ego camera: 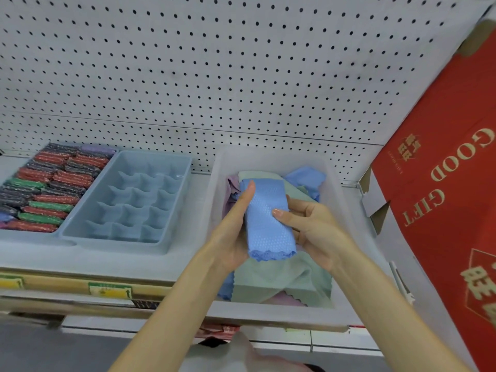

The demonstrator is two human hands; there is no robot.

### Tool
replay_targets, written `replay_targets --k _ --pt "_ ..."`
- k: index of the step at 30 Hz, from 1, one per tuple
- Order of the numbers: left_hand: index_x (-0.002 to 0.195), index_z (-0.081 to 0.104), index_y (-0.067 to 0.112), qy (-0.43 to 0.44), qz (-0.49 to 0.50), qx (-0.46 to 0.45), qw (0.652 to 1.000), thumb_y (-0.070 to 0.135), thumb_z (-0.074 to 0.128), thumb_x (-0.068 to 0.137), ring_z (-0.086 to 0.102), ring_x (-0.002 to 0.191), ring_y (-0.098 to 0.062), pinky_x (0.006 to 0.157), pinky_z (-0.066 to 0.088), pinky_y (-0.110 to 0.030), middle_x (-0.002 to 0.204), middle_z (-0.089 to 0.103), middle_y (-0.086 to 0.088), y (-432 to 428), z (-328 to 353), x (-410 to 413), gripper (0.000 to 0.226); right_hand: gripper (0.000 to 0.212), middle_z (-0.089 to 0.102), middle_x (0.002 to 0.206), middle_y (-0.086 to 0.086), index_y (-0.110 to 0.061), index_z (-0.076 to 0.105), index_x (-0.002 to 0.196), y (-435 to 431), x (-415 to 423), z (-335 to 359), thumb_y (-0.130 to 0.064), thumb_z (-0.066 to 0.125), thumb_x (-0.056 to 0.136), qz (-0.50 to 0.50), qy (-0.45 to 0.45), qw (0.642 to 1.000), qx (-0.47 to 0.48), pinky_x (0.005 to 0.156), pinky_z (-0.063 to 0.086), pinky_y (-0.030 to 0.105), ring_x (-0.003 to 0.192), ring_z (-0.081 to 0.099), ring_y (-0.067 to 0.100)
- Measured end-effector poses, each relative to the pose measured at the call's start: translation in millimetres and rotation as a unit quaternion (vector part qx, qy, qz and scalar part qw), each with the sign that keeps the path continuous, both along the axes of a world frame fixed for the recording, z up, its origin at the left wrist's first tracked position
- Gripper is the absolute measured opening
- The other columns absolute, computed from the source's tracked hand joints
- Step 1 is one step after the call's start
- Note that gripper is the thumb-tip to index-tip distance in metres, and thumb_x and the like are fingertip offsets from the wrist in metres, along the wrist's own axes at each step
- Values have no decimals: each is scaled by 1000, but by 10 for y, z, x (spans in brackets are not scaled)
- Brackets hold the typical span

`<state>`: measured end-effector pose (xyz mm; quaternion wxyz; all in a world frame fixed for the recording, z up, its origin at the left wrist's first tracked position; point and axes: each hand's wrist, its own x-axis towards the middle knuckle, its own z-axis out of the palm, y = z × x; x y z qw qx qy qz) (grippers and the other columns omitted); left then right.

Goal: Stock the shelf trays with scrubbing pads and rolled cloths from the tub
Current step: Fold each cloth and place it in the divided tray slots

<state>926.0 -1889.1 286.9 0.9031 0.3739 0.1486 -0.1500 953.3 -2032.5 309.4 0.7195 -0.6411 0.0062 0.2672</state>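
1. At the left end of the shelf (134,264), tray (32,238) packed with scrubbing pads (51,189); seems done.
2. Beside it, divided tray (120,245) bare; no rolled cloths yet.
3. Over the tub (268,314) at the right end, left hand (233,237) and right hand (314,226) close together, gripping a folded blue cloth (265,218); more cloths (284,280) below.

A folded blue cloth (265,224) is held lengthwise above the translucent tub (268,314) of loose pastel cloths (281,280).
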Motion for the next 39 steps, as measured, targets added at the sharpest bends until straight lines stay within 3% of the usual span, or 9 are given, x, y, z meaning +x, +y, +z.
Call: replay_targets --k 7,12,17,20,23,27,30,33,39 --pt "121 59 0 -1 -2 48 999 19 53 92 66 101 -32 88 54 -44 117 65 -21 -10 22 35 36 14 74 79 -2 -15 66 94 62 7 -80 -6 68 83 -18 -84 995 -59 54 53 24 73 72 14" --pt "120 59 0 -28 -9 53 998 15 44 98 64 109 -30 93 51 -44 122 64 -17 17 51 59 31 25 63 82 -11 -24 56 85 0 60 -194 -24 79 75 -64 -192 957 -210 62 56 37 76 62 11" --pt "123 59 6 -45 -27 100 994 22 46 97 63 110 -27 95 50 -47 122 66 -10 67 103 91 33 15 72 97 4 -9 63 98 -51 18 -141 -19 64 88 64 -56 991 -100 71 57 31 88 70 16" --pt "116 62 5 -38 -41 169 984 22 56 91 68 100 -29 86 56 -44 111 70 -13 78 107 87 30 6 72 79 3 -8 62 85 -13 6 -116 -11 66 85 9 -96 993 -74 60 57 34 75 71 21" --pt "114 61 6 -42 -54 254 965 11 63 88 70 92 -24 80 57 -41 104 72 -11 118 93 54 27 12 71 82 15 -4 59 85 23 54 -128 -9 68 83 -61 -143 984 -89 70 55 47 78 70 32" --pt "117 52 9 -51 36 323 944 -1 70 80 72 75 -17 61 58 -29 93 72 -10 131 76 65 42 34 68 72 10 -22 48 98 41 90 -175 -7 72 79 -105 -158 978 -87 64 54 39 66 66 24" --pt "110 49 22 -108 88 345 928 -5 67 82 70 68 -15 55 53 -24 88 71 -15 139 74 70 43 37 71 84 6 -25 56 104 -4 99 -145 -1 70 80 -71 -155 984 -48 67 55 34 75 68 21" --pt "111 60 11 -164 60 356 918 -8 62 85 69 80 -19 65 55 -25 97 70 -20 180 91 57 32 37 71 100 7 -22 67 100 -59 131 -91 6 71 76 -17 -173 983 -55 78 57 36 90 68 21" --pt "116 62 9 -165 51 370 913 -3 70 80 67 88 -6 73 55 -20 108 69 -6 101 137 40 39 39 70 84 -3 -30 70 90 -59 132 -28 2 79 69 -29 -219 971 -93 72 56 37 75 63 17"
